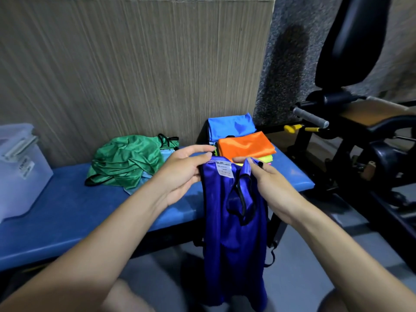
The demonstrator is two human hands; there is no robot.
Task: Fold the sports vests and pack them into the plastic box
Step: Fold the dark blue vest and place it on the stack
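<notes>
A dark blue sports vest (234, 244) with black trim and a white label hangs in front of the blue bench (67, 212). My left hand (186, 170) pinches its top edge beside the label. My right hand (267, 176) pinches a strap at the top right. A crumpled green vest (128, 163) lies on the bench behind my left hand. At the bench's right end sits a stack of folded vests: orange (246, 146) on top, yellow and pink beneath, a light blue one (231, 128) behind. The clear plastic box (20, 174) stands at the far left of the bench.
A ribbed wall panel (135, 70) rises right behind the bench. Black gym equipment (360, 136) with a grey handle and a yellow knob stands to the right. The grey floor (315, 266) lies below the bench's front edge.
</notes>
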